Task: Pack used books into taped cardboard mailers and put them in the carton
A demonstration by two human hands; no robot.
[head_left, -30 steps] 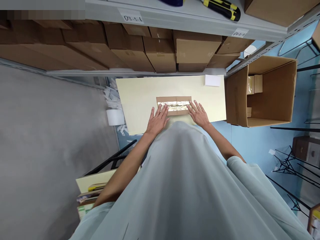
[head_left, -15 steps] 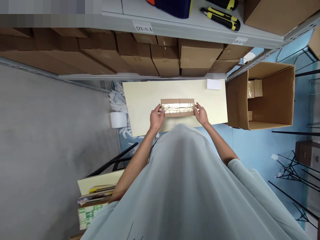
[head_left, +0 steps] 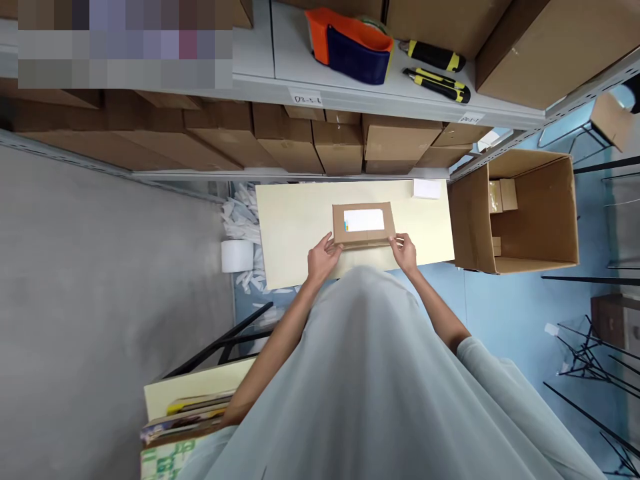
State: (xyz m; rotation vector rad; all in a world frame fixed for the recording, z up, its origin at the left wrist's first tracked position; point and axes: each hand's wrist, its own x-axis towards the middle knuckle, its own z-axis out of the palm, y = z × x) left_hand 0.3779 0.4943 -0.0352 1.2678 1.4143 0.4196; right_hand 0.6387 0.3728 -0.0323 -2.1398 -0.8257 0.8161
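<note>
- The small cardboard box (head_left: 363,225) lies flat near the middle of the pale tabletop (head_left: 295,227), with a white label (head_left: 364,220) facing up.
- The left hand (head_left: 324,257) pinches the box's near left corner with curled fingers; the right hand (head_left: 405,252) pinches its near right corner the same way.
- The box looks stiff, flat and light. A hold at the two short ends seems safest, since the label face may be slick.
- Right of the box an open carton (head_left: 530,207) lies on its side, with a white pad (head_left: 427,189) between them at the far edge.
- Left of the box, off the tabletop, stands a white roll (head_left: 237,256).
- Beyond the box, a shelf (head_left: 280,80) carries a tape dispenser (head_left: 355,45) and two utility knives (head_left: 435,75).
</note>
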